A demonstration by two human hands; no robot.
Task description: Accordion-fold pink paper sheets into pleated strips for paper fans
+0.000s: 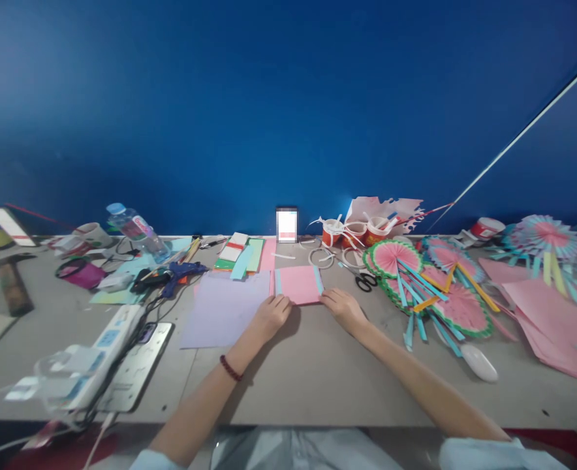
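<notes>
A small pink paper [297, 285] with light blue strips along its left and right sides lies in the middle of the table. My left hand [277, 312], closed with curled fingers, grips its lower left corner. At the lower right corner, my right hand [343, 309] pinches the edge, fingers pressed together. A larger lilac paper sheet [220, 313] lies left of the pink one, partly reaching under my left hand. Just above are a pink sheet [267, 253] and a light blue strip [242, 262]. Black-handled scissors [367, 282] rest to the right of the pink paper.
Pink and green pleated paper fans [395, 259] and a white mouse [479, 363] occupy the right. On the left are a power strip [115, 339], a phone [139, 372], a blue glue gun [183, 275] and a bottle [139, 232]. A lit screen [287, 224] stands against the blue wall.
</notes>
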